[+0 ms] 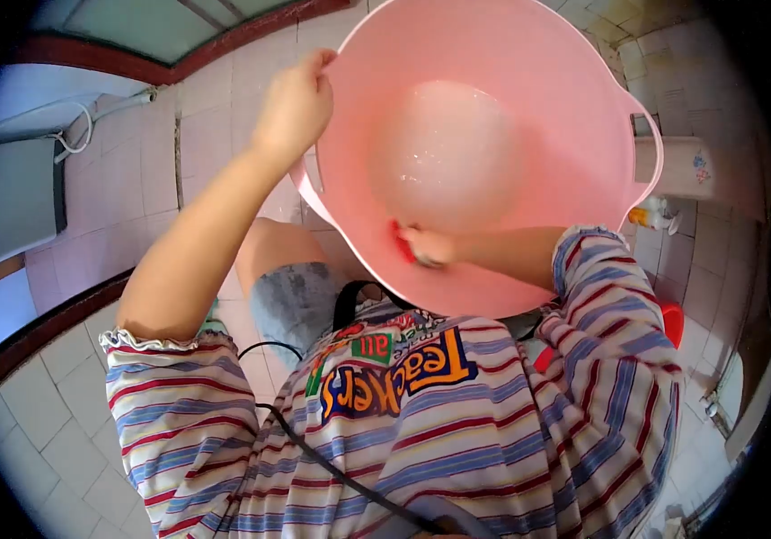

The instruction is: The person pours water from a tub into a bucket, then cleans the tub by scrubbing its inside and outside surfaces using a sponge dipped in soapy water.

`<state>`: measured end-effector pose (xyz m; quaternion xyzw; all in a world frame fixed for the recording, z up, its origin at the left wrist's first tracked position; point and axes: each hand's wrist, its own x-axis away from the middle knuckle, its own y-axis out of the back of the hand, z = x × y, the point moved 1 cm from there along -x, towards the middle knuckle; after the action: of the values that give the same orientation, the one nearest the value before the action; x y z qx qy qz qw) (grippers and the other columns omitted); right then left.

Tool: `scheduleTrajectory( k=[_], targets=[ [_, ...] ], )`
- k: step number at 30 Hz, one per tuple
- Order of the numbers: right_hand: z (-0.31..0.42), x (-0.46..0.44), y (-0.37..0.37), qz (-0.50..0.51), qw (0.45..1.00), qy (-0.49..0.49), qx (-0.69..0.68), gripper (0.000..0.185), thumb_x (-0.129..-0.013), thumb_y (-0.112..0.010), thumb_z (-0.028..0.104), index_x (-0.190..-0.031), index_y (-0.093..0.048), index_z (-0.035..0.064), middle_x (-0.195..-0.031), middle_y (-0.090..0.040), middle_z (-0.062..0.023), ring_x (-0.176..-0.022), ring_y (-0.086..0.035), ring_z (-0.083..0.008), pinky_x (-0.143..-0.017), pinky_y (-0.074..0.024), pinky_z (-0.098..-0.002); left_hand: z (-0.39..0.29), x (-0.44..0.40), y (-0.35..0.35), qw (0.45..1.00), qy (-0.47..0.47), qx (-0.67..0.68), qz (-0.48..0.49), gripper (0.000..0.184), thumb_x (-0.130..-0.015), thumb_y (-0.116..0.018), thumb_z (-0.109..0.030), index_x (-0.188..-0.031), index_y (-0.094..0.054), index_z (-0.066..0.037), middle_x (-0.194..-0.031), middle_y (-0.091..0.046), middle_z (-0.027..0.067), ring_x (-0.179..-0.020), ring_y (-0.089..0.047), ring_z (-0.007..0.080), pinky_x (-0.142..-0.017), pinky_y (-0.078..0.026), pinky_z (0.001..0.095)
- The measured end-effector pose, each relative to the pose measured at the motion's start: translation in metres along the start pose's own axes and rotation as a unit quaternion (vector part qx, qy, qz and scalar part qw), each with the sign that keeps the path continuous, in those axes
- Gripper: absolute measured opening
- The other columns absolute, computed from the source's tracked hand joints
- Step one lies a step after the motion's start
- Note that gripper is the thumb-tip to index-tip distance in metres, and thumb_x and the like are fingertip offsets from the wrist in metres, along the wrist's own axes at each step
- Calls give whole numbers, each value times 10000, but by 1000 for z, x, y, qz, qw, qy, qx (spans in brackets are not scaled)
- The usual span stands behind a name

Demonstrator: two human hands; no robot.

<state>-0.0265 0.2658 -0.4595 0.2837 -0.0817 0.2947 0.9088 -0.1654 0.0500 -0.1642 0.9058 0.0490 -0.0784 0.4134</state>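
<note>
The right hand (430,246) grips a small red thing (401,241), blurry, slanting far-left to near-right, at the near inside wall of the big round pink plastic tub (574,117); the left hand (294,110), farther off, holds the tub's left rim

This looks like a home washroom, judging by the tiled floor (55,420), white hose (123,102) and pink tub (574,144).
</note>
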Motion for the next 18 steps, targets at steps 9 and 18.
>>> scheduleTrajectory(
  k=[9,18],
  targets=[
    [-4,2,145,261,817,-289,426,571,-941,-392,402,-1406,-277,90,-1259,-484,-122,-1152,-444,-204,-964,-372,-371,15,-1,4,994,103,21,-6,296,-829,-448,-119,-1065,-582,0,-862,-642,233,-796,-619,383,-749,-478,430],
    [107,-106,21,72,987,-141,11,553,-948,-379,404,-1399,-306,91,-1359,-404,-132,-1261,-355,-233,-1039,-284,-370,22,-2,0,988,137,73,-6,284,-831,-457,-149,-1035,-595,-7,-859,-643,227,-806,-627,360,-757,-476,412]
  ],
)
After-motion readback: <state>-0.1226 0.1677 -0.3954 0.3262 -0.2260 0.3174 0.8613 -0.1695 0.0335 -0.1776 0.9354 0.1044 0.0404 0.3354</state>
